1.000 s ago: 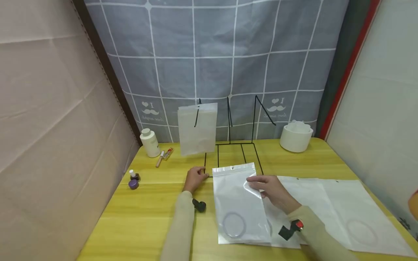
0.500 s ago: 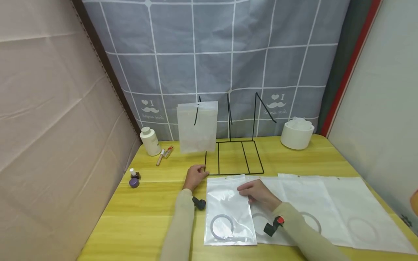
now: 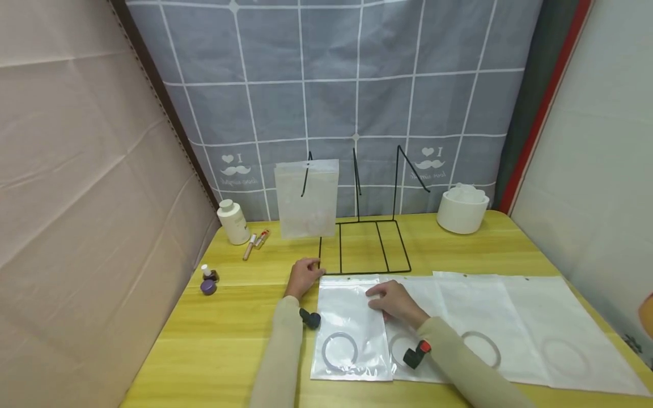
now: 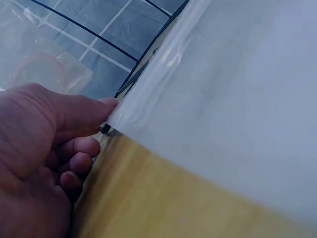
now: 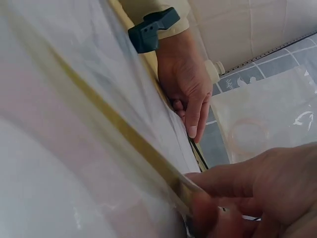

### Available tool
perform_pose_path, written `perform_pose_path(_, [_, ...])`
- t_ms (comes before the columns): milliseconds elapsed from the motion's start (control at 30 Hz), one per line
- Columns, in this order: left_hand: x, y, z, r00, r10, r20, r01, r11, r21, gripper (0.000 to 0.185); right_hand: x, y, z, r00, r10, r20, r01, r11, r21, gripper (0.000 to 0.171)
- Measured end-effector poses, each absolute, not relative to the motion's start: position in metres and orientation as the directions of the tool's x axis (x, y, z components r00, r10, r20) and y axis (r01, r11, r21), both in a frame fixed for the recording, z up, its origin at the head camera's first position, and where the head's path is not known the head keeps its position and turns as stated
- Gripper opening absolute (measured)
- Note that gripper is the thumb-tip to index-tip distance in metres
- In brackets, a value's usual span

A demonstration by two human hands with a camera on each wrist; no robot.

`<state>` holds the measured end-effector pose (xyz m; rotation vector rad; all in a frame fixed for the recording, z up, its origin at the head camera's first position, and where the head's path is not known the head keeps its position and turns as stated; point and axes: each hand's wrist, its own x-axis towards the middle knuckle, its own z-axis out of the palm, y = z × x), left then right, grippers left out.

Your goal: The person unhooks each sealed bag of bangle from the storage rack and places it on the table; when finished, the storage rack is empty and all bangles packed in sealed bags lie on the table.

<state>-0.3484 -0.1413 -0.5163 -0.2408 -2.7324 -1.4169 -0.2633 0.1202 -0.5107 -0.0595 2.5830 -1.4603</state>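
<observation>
In the head view my left hand (image 3: 304, 276) is at the front left corner of a black wire rack (image 3: 367, 273). The left wrist view shows its thumb and curled fingers pinching that wire corner. My right hand (image 3: 397, 303) pinches the right edge of a clear zip bag (image 3: 349, 317), seen as thumb and fingers on its rim in the right wrist view. A pale ring (image 3: 340, 368) shows through this bag's lower part. The bag lies nearly flat before the rack, overlapping other white bags (image 3: 535, 311) on the right. Several similar bags (image 3: 306, 207) hang from the rack's left hook.
A white bottle (image 3: 233, 222), two small tubes (image 3: 250, 247), a little dark bottle (image 3: 210, 274) and a purple lid (image 3: 208, 287) stand or lie at left. A white round container (image 3: 462, 209) stands back right. Two hooks (image 3: 412, 170) of the rack hold no bags.
My right hand has moved left and lowered the zip bag from a raised, tilted position to nearly flat, uncovering rings in the bags underneath. My left hand has stayed at the rack corner.
</observation>
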Motion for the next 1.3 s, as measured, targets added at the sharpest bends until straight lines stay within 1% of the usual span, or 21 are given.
perform_pose_path(67, [-0.348, -0.141, -0.516, -0.986, 0.115, 0.119, 0.164, 0.570, 0.805, 0.037, -0.263, 0.122, -0.509, -0.986, -0.142, -0.091, -0.008, 0.576, -0.818, 0.026])
perform_pose_path(133, [-0.349, -0.141, -0.516, -0.986, 0.115, 0.120, 0.164, 0.572, 0.803, 0.037, -0.264, 0.127, -0.506, -0.986, -0.152, -0.066, -0.039, 0.597, -0.801, 0.027])
perform_pose_path(233, [-0.350, -0.141, -0.516, -0.986, 0.113, 0.120, 0.164, 0.572, 0.803, 0.038, -0.271, 0.143, -0.501, -0.988, -0.142, -0.067, -0.029, 0.585, -0.810, 0.029])
perform_pose_path(333, [-0.351, -0.142, -0.516, -0.986, 0.113, 0.121, 0.164, 0.566, 0.808, 0.038, -0.286, 0.169, -0.495, -0.997, -0.080, -0.020, -0.033, 0.603, -0.797, 0.030])
perform_pose_path(433, [-0.350, -0.143, -0.516, -0.983, 0.116, 0.143, 0.183, 0.558, 0.809, 0.037, -0.304, 0.200, -0.492, -0.997, -0.018, 0.081, -0.071, 0.688, -0.722, 0.032])
perform_pose_path(500, [-0.348, -0.144, -0.517, -0.979, 0.121, 0.165, 0.205, 0.562, 0.801, 0.037, -0.314, 0.218, -0.495, -0.991, -0.022, 0.133, -0.106, 0.735, -0.670, 0.033])
perform_pose_path(533, [-0.348, -0.144, -0.517, -0.979, 0.117, 0.168, 0.205, 0.564, 0.800, 0.037, -0.319, 0.225, -0.497, -0.990, -0.033, 0.136, -0.115, 0.747, -0.655, 0.036])
perform_pose_path(600, [-0.347, -0.145, -0.518, -0.979, 0.114, 0.169, 0.204, 0.564, 0.800, 0.037, -0.327, 0.236, -0.503, -0.988, -0.096, 0.122, -0.153, 0.746, -0.649, 0.042])
perform_pose_path(700, [-0.348, -0.145, -0.518, -0.983, 0.113, 0.143, 0.182, 0.555, 0.812, 0.038, -0.336, 0.245, -0.511, -0.985, -0.160, 0.060, -0.158, 0.718, -0.678, 0.051])
perform_pose_path(800, [-0.350, -0.144, -0.517, -0.986, 0.114, 0.121, 0.164, 0.552, 0.818, 0.038, -0.340, 0.248, -0.514, -0.982, -0.186, 0.030, -0.157, 0.720, -0.676, 0.057])
perform_pose_path(1033, [-0.358, -0.138, -0.514, -0.989, 0.089, 0.120, 0.149, 0.562, 0.814, 0.039, -0.344, 0.251, -0.511, -0.983, -0.180, 0.043, -0.168, 0.769, -0.616, 0.058])
perform_pose_path(1200, [-0.357, -0.139, -0.516, -0.989, 0.095, 0.116, 0.150, 0.565, 0.811, 0.039, -0.343, 0.252, -0.517, -0.988, -0.154, 0.021, -0.133, 0.773, -0.621, 0.059])
perform_pose_path(1300, [-0.353, -0.143, -0.520, -0.990, 0.099, 0.103, 0.141, 0.555, 0.820, 0.038, -0.342, 0.249, -0.523, -0.993, -0.119, -0.012, -0.085, 0.768, -0.635, 0.059])
